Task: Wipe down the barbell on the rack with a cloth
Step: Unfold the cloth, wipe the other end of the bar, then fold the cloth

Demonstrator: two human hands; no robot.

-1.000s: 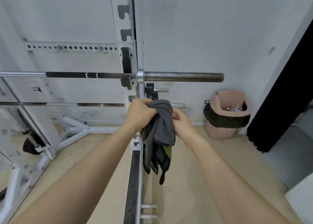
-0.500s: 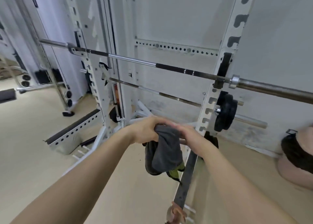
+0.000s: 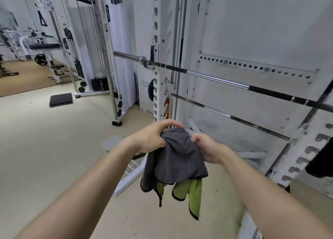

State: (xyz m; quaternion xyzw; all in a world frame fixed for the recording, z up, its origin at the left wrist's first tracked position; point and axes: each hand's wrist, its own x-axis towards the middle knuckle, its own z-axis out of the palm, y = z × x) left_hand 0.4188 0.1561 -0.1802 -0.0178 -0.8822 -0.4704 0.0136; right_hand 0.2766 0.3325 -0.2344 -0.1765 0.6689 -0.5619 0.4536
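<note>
A grey cloth (image 3: pixel 176 159) with a green underside hangs bunched between my hands at the middle of the view. My left hand (image 3: pixel 153 137) grips its top left fold, and my right hand (image 3: pixel 207 148) pinches its right edge. The barbell (image 3: pixel 216 79) lies across the white rack (image 3: pixel 158 87) above and behind my hands, running from upper left down to the right edge. Its shaft is chrome in the middle and dark at the knurled parts. Both hands are well below the bar and apart from it.
A second thinner bar (image 3: pixel 230 117) crosses the rack lower down. A cable machine (image 3: pixel 104 58) stands to the left, with a black mat (image 3: pixel 61 99) on the beige floor. The rack's white base rails (image 3: pixel 129 177) lie on the floor just under the cloth.
My view has swung to the left, so the rack's left upright and the cable machine now show. Both hands keep hold of the cloth, which hangs lower and more spread.
</note>
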